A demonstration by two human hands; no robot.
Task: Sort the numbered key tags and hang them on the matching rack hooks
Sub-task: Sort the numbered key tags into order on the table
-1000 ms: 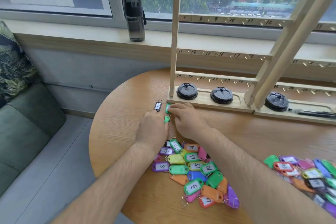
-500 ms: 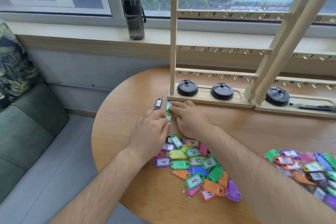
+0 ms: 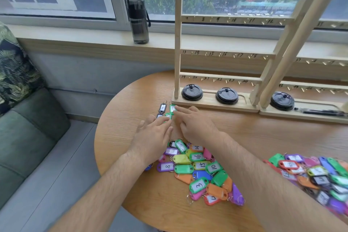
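- Left hand (image 3: 153, 134) lies flat, fingers straight, tips on a green tag (image 3: 168, 116).
- Right hand (image 3: 195, 124) has its fingers extended, index tip on a second green tag (image 3: 172, 108), just beside the rack (image 3: 178, 52) base.
- Black tag (image 3: 162, 107) lies left of these.
- Near pile (image 3: 199, 171) sits below the wrists on the round table (image 3: 128, 118).
- Far pile (image 3: 320, 175) sits at the right edge.

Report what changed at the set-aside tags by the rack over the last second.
The left hand uncurled its fingers and stretched them onto the lower green tag, apparently nudging it slightly toward the rack. The right hand stayed put, fingers on the upper green tag. Nothing gripped or released; black tag and tag pile unchanged.
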